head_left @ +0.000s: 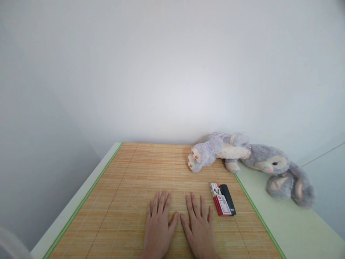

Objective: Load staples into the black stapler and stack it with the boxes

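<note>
My left hand (159, 226) lies flat, palm down, on the bamboo mat (129, 187), its fingers spread and nothing under them that I can see. Beside it my right hand (198, 227) rests the same way, with the two thumbs close together but apart. Just right of my right hand is a small red and white box (222, 204) with printed labels; a second small white box (215, 188) seems to sit at its far end. A black stapler-like object (228, 199) lies along their right side. Neither hand touches these things.
A grey plush rabbit (233, 151) lies on its side at the back right, reaching from the mat onto the pale green tabletop (293, 223). Green edging (88, 196) borders the mat on the left. A white wall (161, 72) stands behind the table.
</note>
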`<state>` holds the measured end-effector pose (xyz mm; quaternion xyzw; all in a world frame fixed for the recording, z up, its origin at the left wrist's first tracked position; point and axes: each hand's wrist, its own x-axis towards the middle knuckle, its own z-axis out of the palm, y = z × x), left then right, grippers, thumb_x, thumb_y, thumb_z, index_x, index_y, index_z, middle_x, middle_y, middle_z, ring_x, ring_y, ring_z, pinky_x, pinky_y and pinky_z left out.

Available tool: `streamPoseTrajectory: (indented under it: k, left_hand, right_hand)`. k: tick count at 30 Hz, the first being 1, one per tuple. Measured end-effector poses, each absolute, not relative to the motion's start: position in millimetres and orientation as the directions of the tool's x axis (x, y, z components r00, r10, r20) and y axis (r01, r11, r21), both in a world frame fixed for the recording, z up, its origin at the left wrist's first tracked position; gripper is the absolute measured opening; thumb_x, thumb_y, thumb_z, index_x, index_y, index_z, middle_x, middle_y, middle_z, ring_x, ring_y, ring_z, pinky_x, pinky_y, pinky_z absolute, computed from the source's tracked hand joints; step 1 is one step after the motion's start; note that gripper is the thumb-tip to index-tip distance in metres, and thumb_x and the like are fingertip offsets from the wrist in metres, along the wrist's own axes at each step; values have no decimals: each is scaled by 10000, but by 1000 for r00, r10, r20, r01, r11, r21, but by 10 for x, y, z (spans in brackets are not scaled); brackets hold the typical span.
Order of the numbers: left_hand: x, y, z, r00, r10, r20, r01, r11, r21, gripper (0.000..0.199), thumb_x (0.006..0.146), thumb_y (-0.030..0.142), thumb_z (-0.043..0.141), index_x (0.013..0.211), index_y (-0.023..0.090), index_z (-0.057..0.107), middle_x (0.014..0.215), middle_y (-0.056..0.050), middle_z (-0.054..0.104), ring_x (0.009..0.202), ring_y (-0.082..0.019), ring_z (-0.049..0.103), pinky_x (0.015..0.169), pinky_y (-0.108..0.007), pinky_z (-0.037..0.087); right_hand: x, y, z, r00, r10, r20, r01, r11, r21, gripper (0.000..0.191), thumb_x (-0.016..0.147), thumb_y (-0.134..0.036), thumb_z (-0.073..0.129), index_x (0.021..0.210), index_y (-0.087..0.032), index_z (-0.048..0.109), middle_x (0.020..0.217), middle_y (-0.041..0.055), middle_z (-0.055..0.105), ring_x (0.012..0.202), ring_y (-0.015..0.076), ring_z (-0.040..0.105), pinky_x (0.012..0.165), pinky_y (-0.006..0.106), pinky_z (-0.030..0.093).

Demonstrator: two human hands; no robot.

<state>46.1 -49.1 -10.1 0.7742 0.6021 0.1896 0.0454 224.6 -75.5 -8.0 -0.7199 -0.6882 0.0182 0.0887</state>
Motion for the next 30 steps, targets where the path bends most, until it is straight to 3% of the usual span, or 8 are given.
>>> streamPoseTrajectory:
  k: [5,30]
  left_hand:
    - [477,-487,-127,193,950,246,918,-263,295,669,1003,446,459,1627,381,227,1698,7,279,1576,-321,218,1251,-632,212]
    - [490,-524,-92,210,950,231,921,-272,280,668,1017,434,431,1636,372,190,1713,20,223,1590,-307,177,1260,-596,219]
  right_hand:
    - [2226,-749,-134,55,992,117,988,-37,-151,661,1028,-586,338,1632,-360,194,1704,-14,181,1581,422,58,1196,771,36]
    - [2215,-763,-62,77,990,119,988,-59,-145,696,1025,-595,326,1643,-294,216,1715,32,169,1586,408,38,1209,742,13]
